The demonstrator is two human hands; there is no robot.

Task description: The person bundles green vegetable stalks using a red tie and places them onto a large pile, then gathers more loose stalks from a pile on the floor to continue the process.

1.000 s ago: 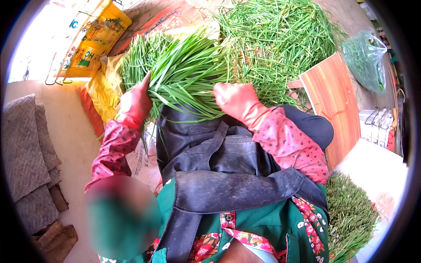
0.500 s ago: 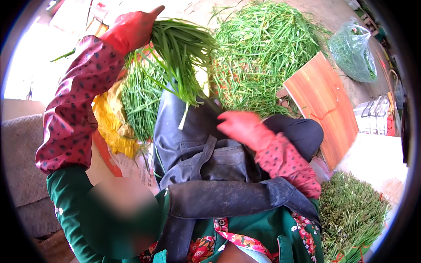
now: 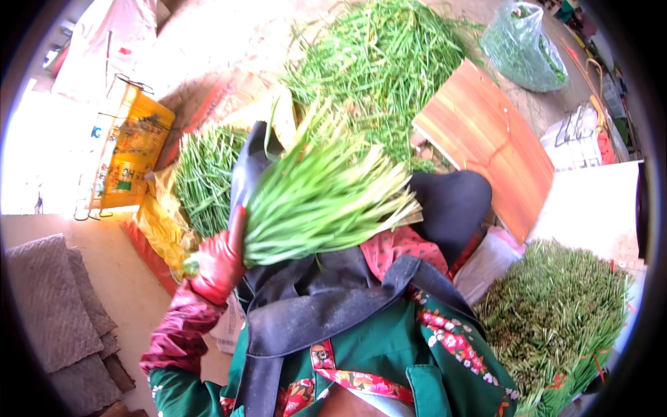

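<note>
While counting left to right, find one stack of grey mats [image 3: 48, 299], one yellow bag [image 3: 142, 135], one crumpled yellow sheet [image 3: 161, 226] and one pile of greens [image 3: 201, 181]. See one red-gloved left hand [image 3: 221, 260] gripping the left end of one bunch of greens [image 3: 323, 198], above the lap [image 3: 319, 274]. Note one loose heap [image 3: 389, 62], one spotted sleeve [image 3: 403, 251] running under the bunch (cannot tell the hidden right hand's grip), one wooden board [image 3: 490, 149], one clear bag [image 3: 524, 48] and one bundled stack [image 3: 556, 313].

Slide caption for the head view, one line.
Red-gloved left hand holding a fanned bunch of chive-like greens over a black apron, a loose heap of greens beyond.
</note>
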